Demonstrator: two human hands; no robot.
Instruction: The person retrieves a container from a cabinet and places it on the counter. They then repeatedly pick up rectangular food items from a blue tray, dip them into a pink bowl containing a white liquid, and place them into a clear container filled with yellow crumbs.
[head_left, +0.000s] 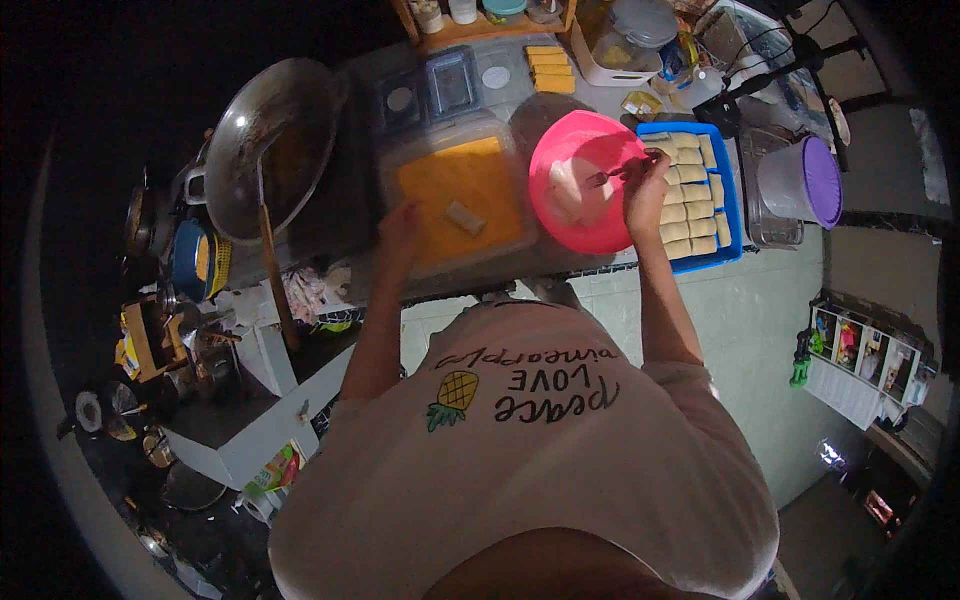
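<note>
My right hand (646, 201) grips a fork (609, 176), its tines over the inside of a pink plastic bowl (551, 169). Pale liquid or batter (564, 193) lies in the bowl. In shadow, my left hand (401, 227) is at the near left edge of a clear plastic tub (523, 157) holding orange crumbs (450, 180). Its fingers are too dark to make out. One pale rolled piece (465, 217) lies on the crumbs. Right of the bowl, a blue tray (731, 202) holds rows of pale rolls (699, 208), partly behind my right hand.
Several orange-coated rolls (551, 69) lie at the back of the table. A large wok (277, 150) with a long-handled utensil (274, 277) stands left. A purple-lidded tub (795, 180) is on the right, beside a phone-stand arm (772, 75). Clear containers (452, 79) sit behind the crumb tub.
</note>
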